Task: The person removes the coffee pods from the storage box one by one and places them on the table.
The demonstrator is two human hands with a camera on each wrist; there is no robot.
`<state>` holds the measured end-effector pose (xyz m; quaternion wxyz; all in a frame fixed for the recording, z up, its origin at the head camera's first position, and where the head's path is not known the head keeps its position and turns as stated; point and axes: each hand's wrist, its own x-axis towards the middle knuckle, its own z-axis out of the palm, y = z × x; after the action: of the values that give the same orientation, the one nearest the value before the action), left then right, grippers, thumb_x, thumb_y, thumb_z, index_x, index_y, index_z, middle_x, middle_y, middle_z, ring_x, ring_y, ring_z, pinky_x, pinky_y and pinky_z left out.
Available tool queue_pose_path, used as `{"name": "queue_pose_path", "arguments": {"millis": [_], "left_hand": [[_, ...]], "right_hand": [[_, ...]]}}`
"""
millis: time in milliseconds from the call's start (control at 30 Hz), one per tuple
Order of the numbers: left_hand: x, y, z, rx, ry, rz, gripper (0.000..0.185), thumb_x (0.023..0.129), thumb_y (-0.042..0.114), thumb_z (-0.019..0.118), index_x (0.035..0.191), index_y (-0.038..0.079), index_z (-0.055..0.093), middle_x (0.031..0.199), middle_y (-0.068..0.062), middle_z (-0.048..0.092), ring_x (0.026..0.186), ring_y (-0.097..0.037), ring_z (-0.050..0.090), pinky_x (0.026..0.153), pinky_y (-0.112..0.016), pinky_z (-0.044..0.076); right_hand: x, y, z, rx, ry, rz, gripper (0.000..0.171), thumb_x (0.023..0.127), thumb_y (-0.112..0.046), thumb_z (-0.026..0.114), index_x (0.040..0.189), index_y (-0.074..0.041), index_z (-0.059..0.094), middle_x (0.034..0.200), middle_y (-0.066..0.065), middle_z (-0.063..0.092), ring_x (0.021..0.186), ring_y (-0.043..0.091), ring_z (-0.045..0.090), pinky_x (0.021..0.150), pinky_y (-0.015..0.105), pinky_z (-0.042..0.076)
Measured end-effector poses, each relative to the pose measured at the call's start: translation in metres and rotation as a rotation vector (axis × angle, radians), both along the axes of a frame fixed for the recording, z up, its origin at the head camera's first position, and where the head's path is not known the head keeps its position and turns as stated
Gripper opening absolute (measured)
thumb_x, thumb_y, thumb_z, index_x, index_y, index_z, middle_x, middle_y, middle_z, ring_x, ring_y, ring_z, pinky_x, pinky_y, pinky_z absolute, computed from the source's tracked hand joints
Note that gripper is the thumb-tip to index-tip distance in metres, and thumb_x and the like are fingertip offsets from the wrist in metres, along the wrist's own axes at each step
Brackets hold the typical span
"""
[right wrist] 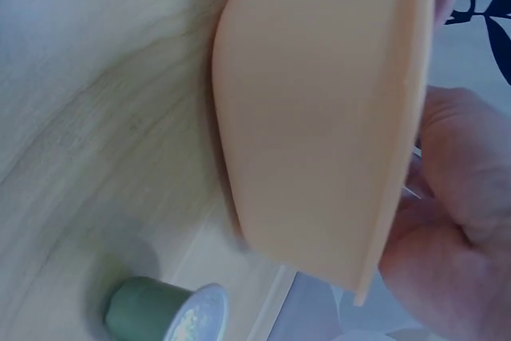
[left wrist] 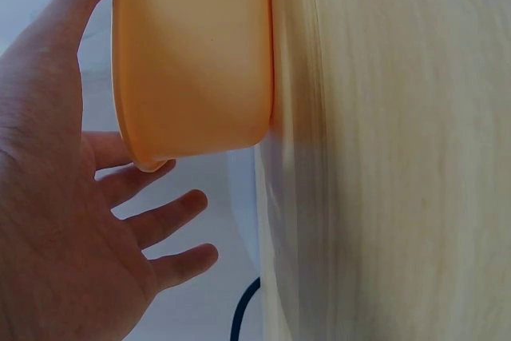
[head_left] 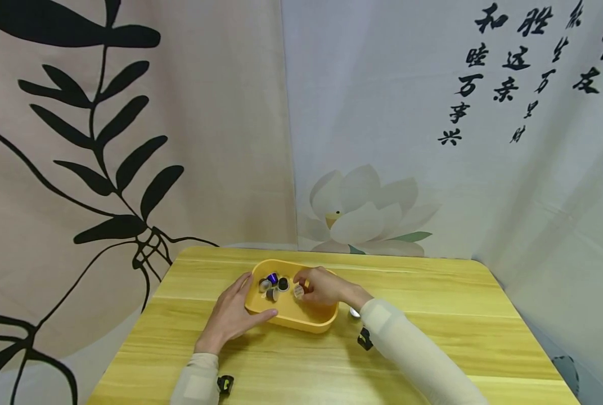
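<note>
An orange plastic tray [head_left: 301,324] stands on the table with several coffee capsules in its left part, among them a blue capsule [head_left: 273,278] and a black-topped capsule [head_left: 283,284]. My left hand [head_left: 233,318] lies against the tray's left end, thumb and fingers spread along the rim. In the left wrist view its fingers [left wrist: 172,217] are fairly straight. Reaching inside the tray, my right hand [head_left: 324,286] pinches a pale-topped coffee capsule [head_left: 298,291]. The tray wall hides most of that hand's fingers in the right wrist view.
Outside the tray, on its right, a green capsule [right wrist: 148,309] with a silvery lid lies on the wooden table [head_left: 433,337]. Behind the table hangs a printed curtain [head_left: 230,140].
</note>
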<state>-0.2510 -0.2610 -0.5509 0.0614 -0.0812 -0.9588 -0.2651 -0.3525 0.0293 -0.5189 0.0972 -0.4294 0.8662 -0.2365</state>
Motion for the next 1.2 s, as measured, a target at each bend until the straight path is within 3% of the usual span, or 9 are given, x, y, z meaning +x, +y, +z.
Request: {"name": "queue_pose_path", "arguments": {"millis": [233,500,667,967,1200], "left_hand": [[0.0,0.0,0.0,0.0,0.001,-0.002,0.128,0.088,0.085,0.078,0.177,0.005,0.034,0.186,-0.018,0.032,0.166,-0.054,0.04,0.134,-0.072,0.038],[0.0,0.0,0.002,0.006,-0.015,-0.003,0.129,0.088,0.086,0.077,0.178,0.004,0.032,0.187,-0.019,0.03,0.167,-0.055,0.038,0.135,-0.073,0.036],[0.001,0.0,0.002,0.003,-0.018,-0.001,0.13,0.088,0.086,0.077,0.178,0.005,0.031,0.187,-0.019,0.029,0.167,-0.055,0.037,0.135,-0.073,0.036],[0.001,-0.001,0.001,-0.004,-0.016,-0.005,0.129,0.088,0.085,0.077,0.177,0.003,0.032,0.187,-0.019,0.028,0.168,-0.054,0.037,0.135,-0.072,0.035],[0.001,-0.001,0.001,-0.002,-0.018,-0.006,0.13,0.088,0.086,0.077,0.177,0.002,0.032,0.188,-0.019,0.028,0.168,-0.054,0.037,0.135,-0.072,0.036]], "right_hand": [[0.008,0.008,0.011,-0.09,-0.061,-0.013,0.044,0.105,-0.011,0.081,0.146,0.001,0.071,0.134,0.014,0.078,0.109,0.026,0.083,0.095,0.029,0.069],[0.017,0.023,0.019,-0.214,-0.13,-0.052,0.043,0.106,-0.018,0.082,0.146,-0.008,0.072,0.135,0.011,0.077,0.103,0.015,0.084,0.092,0.023,0.068],[0.023,0.031,0.023,-0.293,-0.194,-0.058,0.044,0.105,-0.015,0.082,0.147,-0.006,0.071,0.135,0.013,0.076,0.102,0.014,0.083,0.096,0.026,0.068],[0.033,0.041,0.027,-0.337,-0.227,-0.072,0.039,0.105,-0.016,0.082,0.142,-0.006,0.073,0.127,0.012,0.077,0.1,0.014,0.082,0.097,0.037,0.07],[0.039,0.05,0.03,-0.365,-0.231,-0.082,0.041,0.104,-0.019,0.084,0.142,-0.006,0.073,0.122,0.013,0.081,0.098,0.013,0.082,0.089,0.033,0.068]]}}
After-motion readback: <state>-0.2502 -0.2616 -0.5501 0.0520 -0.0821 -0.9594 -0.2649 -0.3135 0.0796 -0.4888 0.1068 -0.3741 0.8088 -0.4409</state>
